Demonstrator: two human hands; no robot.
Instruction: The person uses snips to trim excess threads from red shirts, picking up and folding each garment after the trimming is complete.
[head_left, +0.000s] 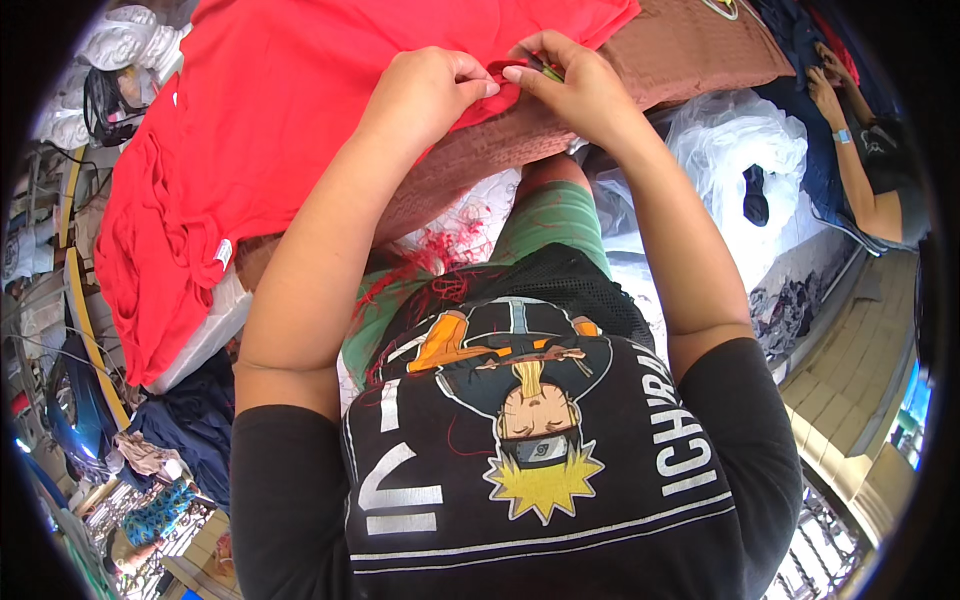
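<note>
Brown cloth [690, 50] underneath; left hand [430, 85], right hand [570, 85] grips pinching red garment [270, 110] edge.

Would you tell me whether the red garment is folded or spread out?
Spread out: the red garment lies flat, both hands pinching its hem edge.

The T-shirt [250, 130] lies spread on the bench, to the person's left and ahead, one end hanging off the near-left edge. Its hem meets a knitted cloth [690, 50] spread to the right. The left hand [430, 85] and right hand [565, 85] sit side by side on that hem (fingertips touching). Loose threads [440, 265] lie on the lap below. A plastic bag [740, 150] rests farther right, before another person's hand [825, 90].
</note>
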